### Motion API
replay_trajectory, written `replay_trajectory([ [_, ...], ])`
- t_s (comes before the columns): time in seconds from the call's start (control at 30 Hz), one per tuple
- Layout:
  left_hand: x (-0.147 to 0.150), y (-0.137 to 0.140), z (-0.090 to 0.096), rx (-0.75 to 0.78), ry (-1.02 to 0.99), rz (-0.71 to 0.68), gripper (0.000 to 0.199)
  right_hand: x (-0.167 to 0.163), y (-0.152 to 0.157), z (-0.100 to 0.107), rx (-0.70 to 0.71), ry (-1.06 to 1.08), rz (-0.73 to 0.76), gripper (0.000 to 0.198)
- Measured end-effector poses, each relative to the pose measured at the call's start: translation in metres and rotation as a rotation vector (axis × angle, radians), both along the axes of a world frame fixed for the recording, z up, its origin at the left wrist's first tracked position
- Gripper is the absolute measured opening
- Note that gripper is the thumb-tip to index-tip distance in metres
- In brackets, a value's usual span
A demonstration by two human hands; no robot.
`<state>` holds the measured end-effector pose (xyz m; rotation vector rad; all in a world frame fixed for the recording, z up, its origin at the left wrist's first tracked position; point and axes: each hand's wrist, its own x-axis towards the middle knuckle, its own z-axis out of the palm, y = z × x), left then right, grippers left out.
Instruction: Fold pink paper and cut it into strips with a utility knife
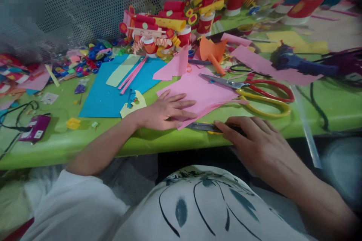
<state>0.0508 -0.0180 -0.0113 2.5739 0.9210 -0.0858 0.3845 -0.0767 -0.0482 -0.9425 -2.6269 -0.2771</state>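
My left hand [166,112] lies flat with its fingers spread on the near left part of a pink paper sheet [195,90]. At the table's front edge, my right hand [253,131] is closed around a slim utility knife [202,126], dark and metallic. Its front end points left and meets the sheet's near corner by my left fingertips. A bit of yellow shows under the knife; its rear is hidden by my hand. Large scissors [243,86] with red and yellow handles lie partly over the sheet. Under my left wrist is a cut pale-yellow paper piece [140,101].
Blue card [98,94] with pink strips [134,75] lies to the left. A purple box with a cable [36,128] sits at far left. Decorated paper cups [206,22] stand at the back. A blue glue gun [302,62] and a clear stick [307,128] are at right.
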Motion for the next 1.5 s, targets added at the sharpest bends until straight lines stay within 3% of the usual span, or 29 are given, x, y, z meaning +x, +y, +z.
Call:
replay_trajectory([
  [0.4, -0.0042, 0.0043, 0.0041, -0.053, 0.100, -0.054, 0.065, 0.0041, 0.0047, 0.0000, 0.001, -0.028, 0.036, 0.057],
  [0.77, -0.0031, 0.0013, 0.0011, -0.030, 0.083, -0.023, 0.065, 0.0048, 0.0022, 0.0007, -0.009, -0.015, 0.050, 0.051],
  [1.03, -0.0021, 0.0017, 0.0011, -0.036, 0.093, -0.012, 0.066, -0.0015, -0.0001, 0.0006, -0.057, -0.006, 0.063, 0.064],
  [1.27, -0.0028, 0.0025, -0.0019, -0.035, 0.087, -0.013, 0.067, -0.0028, -0.0018, -0.0008, -0.059, -0.003, 0.070, 0.060],
  [1.5, -0.0028, 0.0042, -0.0055, -0.079, 0.071, 0.025, 0.056, 0.0065, -0.0010, 0.0007, -0.016, -0.036, 0.016, 0.055],
])
